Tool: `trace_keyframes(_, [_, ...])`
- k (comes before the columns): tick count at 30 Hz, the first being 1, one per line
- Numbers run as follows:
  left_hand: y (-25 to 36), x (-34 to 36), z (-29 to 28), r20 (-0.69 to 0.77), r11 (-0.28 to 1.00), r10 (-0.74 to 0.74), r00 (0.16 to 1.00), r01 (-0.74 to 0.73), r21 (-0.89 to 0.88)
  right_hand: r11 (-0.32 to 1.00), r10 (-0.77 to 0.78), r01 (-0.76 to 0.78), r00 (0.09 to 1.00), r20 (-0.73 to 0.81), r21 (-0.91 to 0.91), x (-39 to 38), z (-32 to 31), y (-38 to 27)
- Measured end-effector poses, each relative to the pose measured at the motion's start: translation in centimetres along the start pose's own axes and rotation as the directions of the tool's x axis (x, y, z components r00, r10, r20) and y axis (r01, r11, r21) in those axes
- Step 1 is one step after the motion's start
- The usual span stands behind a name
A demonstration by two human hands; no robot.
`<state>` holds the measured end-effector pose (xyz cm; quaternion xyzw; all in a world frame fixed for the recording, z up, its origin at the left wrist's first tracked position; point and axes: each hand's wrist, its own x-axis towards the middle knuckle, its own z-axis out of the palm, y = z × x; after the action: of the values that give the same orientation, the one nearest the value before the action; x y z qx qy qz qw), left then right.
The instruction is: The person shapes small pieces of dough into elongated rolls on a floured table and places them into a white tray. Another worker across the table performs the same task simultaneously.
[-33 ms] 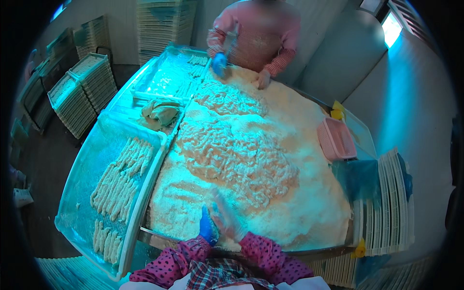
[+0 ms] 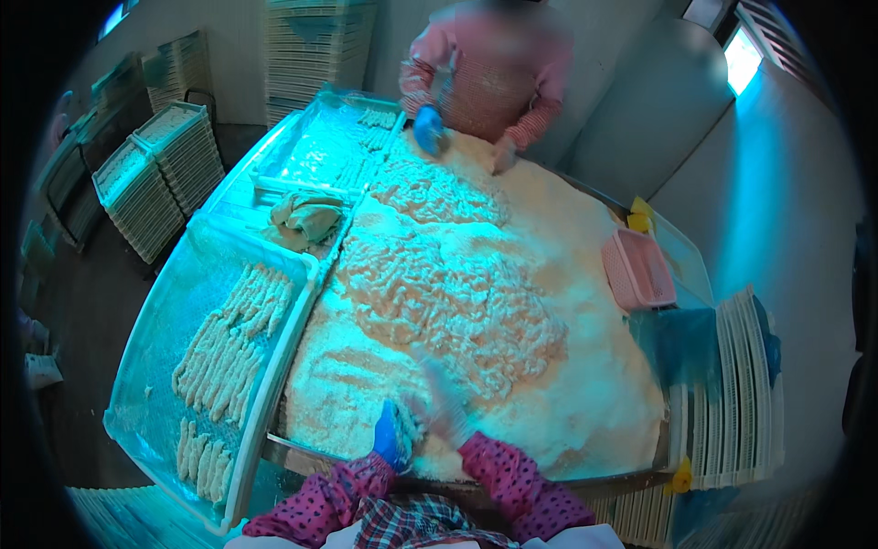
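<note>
My left hand (image 2: 393, 432), in a blue glove dusted white, is low in the breadcrumb bed (image 2: 334, 393); its inner fingers are unclear against pale crumbs. Just to its right, my right hand (image 2: 437, 403), in a clear glove, has its fingers stretched forward and slightly blurred. Beyond them lies a lumpy heap of pale, crumb-coated pieces (image 2: 448, 302). At the left, a lined tray (image 2: 151, 384) holds rows of coated strips (image 2: 215, 357).
A co-worker (image 2: 485, 82) works at the far side, hands at the crumbs. A pink basket (image 2: 636, 270) sits right, beside stacked white racks (image 2: 732, 384). A cloth (image 2: 306, 215) lies between left trays; more tray stacks (image 2: 155, 174) stand behind.
My right hand has shifted slightly right, its fingers reaching farther forward. My left hand has dipped a little. The co-worker's hands have moved slightly toward the right.
</note>
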<state>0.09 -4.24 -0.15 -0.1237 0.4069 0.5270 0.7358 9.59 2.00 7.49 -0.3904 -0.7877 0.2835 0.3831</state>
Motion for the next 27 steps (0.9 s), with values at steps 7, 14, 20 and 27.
trace_keyframes(7, [7.1,1.1,1.5,0.483,0.937,0.271,0.833,-0.113,-0.33,0.606,-0.11,0.052,0.994,-0.019,-0.793,10.9,-2.4,9.3])
trace_keyframes(14, [32.6,5.5,-0.9,0.088,0.538,0.839,0.537,-0.843,0.019,0.671,0.155,-0.178,0.983,-0.098,-0.72,13.1,-1.5,13.9])
trace_keyframes(20, [45.1,12.3,-14.9,0.154,0.262,0.695,0.703,-0.447,0.856,0.714,0.241,-0.26,0.963,-0.121,-0.65,13.9,-1.4,12.7])
trace_keyframes(27, [41.7,15.3,-13.7,0.549,-0.193,0.734,0.4,-0.653,0.733,0.864,0.236,-0.292,0.954,-0.182,-0.411,13.1,-3.1,15.6])
